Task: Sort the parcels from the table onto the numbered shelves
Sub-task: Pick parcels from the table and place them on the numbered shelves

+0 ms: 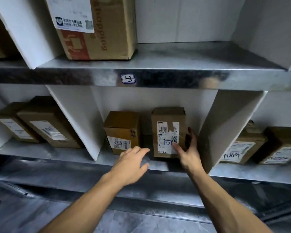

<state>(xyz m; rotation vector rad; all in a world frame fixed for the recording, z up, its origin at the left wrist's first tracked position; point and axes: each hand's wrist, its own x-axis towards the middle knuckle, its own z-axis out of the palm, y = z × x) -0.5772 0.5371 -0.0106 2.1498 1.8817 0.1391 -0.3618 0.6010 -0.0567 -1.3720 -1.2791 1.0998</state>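
Tag (pixel 128 78) on the shelf edge (pixel 175 78) is read as "1-3". Two parcels are counted in the compartment below. The upright parcel (pixel 168 115), labelled "SF02298" and hand-marked "2-3", stands between the two hands. The right hand (pixel 188 148) is spread wide at the parcel's right side, thumb over the label; contact cannot be confirmed. The left hand (pixel 133 162) is relaxed, nothing held. The second parcel (pixel 123 130) is noted just beyond its fingertips.

On the lower grey metal shelf (pixel 71 154), between two white divider panels (pixel 77 118), a tall brown cardboard parcel (pixel 168 118) stands right of a squat brown cardboard box (pixel 123 128), apart. The right hand (pixel 189 155) is at the parcel's right side, the left hand (pixel 131 165) before the gap
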